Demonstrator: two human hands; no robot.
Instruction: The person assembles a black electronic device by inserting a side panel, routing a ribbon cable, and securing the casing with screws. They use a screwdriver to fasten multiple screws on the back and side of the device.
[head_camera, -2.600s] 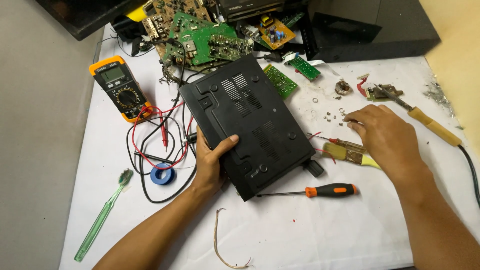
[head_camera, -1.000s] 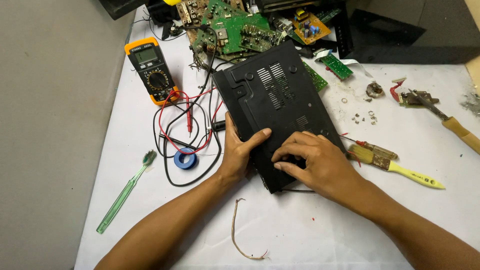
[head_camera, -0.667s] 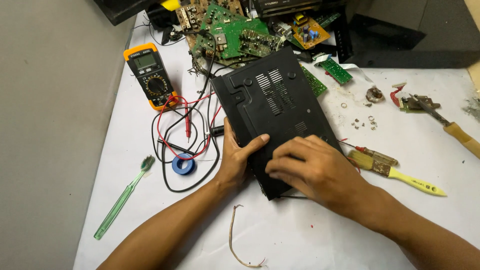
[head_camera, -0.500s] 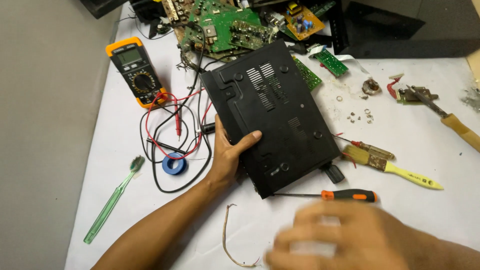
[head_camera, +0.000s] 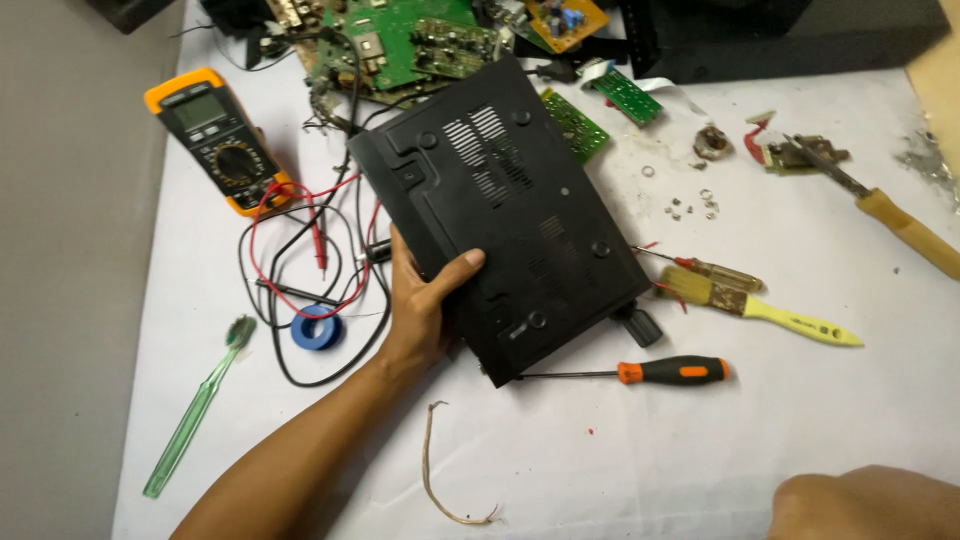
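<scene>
My left hand (head_camera: 425, 305) grips the near left edge of a black plastic device casing (head_camera: 500, 215) that lies upside down on the white table, thumb on top. Only a part of my right hand (head_camera: 865, 502) shows at the bottom right corner, away from the casing; its fingers are out of view. Just below the casing lies a screwdriver with a black and orange handle (head_camera: 670, 372), and nothing touches it.
An orange multimeter (head_camera: 215, 140) with red and black leads (head_camera: 310, 250) sits left, with a blue tape roll (head_camera: 317, 328) and a green toothbrush (head_camera: 195, 410). Green circuit boards (head_camera: 400, 40) lie at the back. A yellow-handled brush (head_camera: 760, 305), small screws (head_camera: 690, 205) and a wooden-handled tool (head_camera: 900, 225) are right.
My right hand left the casing and drew back toward me to the bottom right corner. The screwdriver it covered now lies in the open. My left hand keeps its grip.
</scene>
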